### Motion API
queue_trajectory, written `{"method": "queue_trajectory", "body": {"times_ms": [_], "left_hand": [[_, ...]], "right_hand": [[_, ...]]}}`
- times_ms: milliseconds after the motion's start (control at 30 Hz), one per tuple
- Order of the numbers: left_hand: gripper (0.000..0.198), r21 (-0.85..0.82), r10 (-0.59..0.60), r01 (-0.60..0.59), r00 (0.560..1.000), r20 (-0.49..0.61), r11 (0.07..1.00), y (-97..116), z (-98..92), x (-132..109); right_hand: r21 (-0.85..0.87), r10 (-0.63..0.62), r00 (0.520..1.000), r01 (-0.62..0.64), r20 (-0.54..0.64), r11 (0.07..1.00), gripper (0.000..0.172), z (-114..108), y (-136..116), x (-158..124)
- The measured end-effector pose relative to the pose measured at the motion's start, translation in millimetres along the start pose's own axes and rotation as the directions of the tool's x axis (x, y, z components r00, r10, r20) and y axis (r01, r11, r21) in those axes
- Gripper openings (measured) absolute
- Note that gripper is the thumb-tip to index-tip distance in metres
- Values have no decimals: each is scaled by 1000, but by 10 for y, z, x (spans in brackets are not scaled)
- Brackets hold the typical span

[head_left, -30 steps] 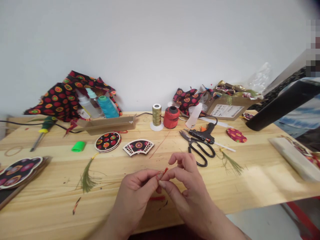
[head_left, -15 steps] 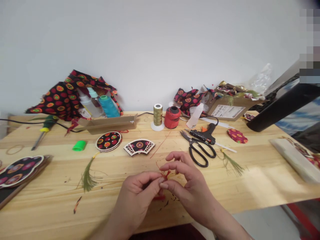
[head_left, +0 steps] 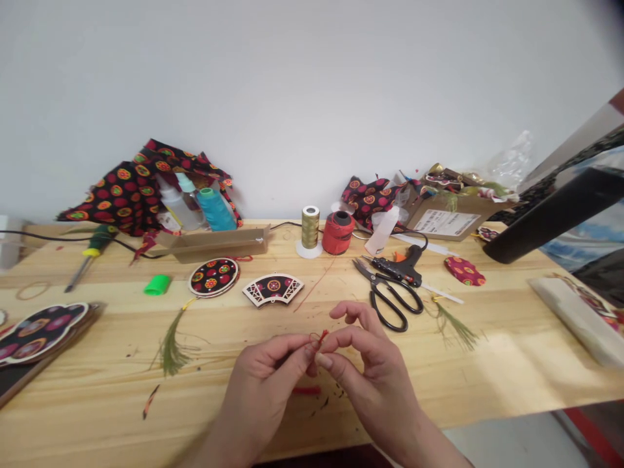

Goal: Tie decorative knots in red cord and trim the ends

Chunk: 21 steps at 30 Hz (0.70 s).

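Observation:
Both hands meet low in the middle of the view, just above the wooden table (head_left: 511,364). My left hand (head_left: 266,380) and my right hand (head_left: 373,367) pinch a short piece of red cord (head_left: 319,338) between thumbs and forefingers, its frayed end sticking up. A small red scrap (head_left: 306,390) lies on the table under the fingers. A red strand (head_left: 316,283) runs back to the red thread spool (head_left: 337,233). A fan-shaped ornament (head_left: 273,288) and a round ornament (head_left: 213,277) lie just beyond the hands.
Black scissors (head_left: 390,296) and a glue gun (head_left: 402,263) lie to the right. A gold thread spool (head_left: 309,231), glue bottles in a cardboard tray (head_left: 219,242), patterned fabric (head_left: 131,188), a green cap (head_left: 156,284), two green tassels and a screwdriver (head_left: 90,253) are around. Another person's dark sleeve (head_left: 560,211) is at the right.
The two hands have stayed together on the red cord, shifting slightly lower and back while the fingers work it. The camera has tilted slightly.

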<state>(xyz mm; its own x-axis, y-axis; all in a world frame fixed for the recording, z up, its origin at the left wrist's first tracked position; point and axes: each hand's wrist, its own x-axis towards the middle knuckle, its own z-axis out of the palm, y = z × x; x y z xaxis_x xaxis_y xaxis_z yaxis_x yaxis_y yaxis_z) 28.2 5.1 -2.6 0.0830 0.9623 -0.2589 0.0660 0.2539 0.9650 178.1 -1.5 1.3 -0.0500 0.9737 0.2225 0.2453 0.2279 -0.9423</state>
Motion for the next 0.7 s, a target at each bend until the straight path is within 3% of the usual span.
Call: {"method": "queue_trajectory", "body": {"times_ms": [367, 700], "left_hand": [[15, 187, 176, -147, 972, -155, 971, -13, -3, -5], [16, 237, 247, -218, 964, -102, 947, -26, -12, -9]], "right_hand": [[-55, 44, 996, -48, -72, 997, 7, 27, -8, -23], [-74, 53, 998, -55, -31, 996, 8, 23, 3, -26]]}}
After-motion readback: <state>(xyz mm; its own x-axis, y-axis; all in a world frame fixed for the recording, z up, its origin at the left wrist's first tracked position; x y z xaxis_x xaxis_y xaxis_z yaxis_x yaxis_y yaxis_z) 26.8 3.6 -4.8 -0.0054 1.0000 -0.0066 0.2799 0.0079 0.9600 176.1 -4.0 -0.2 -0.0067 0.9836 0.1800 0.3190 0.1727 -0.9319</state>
